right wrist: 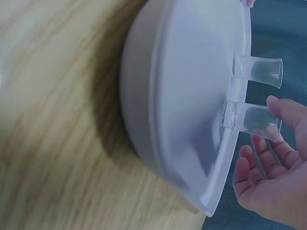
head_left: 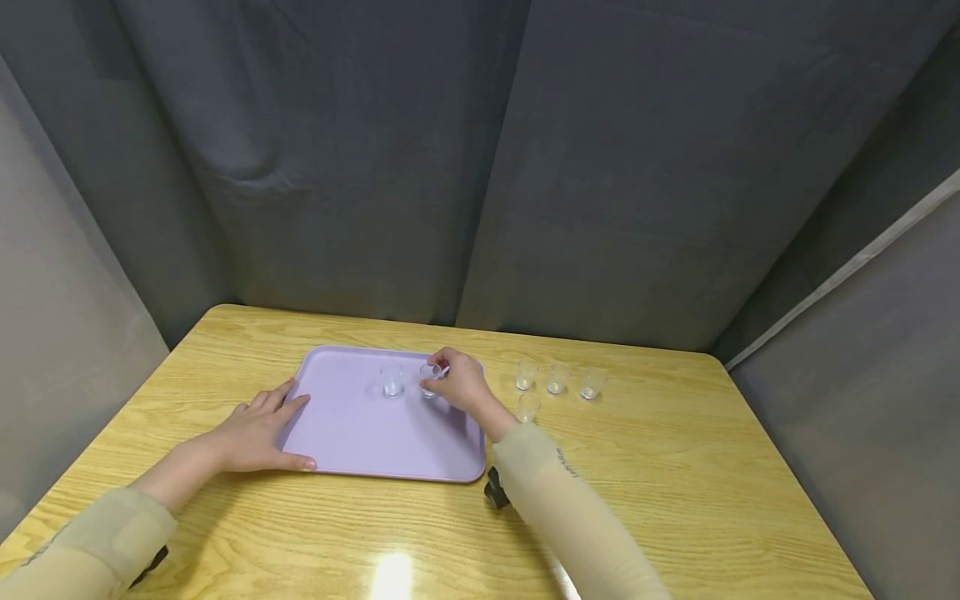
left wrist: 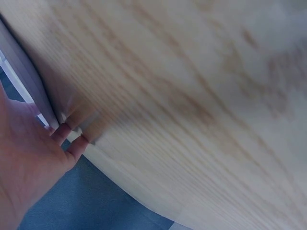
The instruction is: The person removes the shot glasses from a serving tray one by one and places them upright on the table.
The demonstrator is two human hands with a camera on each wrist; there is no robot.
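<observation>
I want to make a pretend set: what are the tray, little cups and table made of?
The tray looks like smooth, dullish plastic: even colour, rounded rim. The cups look like clear, shiny glass, from the see-through sides and thick bases, but could be plastic. The table looks like glossy wood, from its grain and bright reflection, though the grain may be printed.

Two glasses (head_left: 392, 382) on tray (head_left: 352, 437), four glasses (head_left: 557, 380) at right
</observation>
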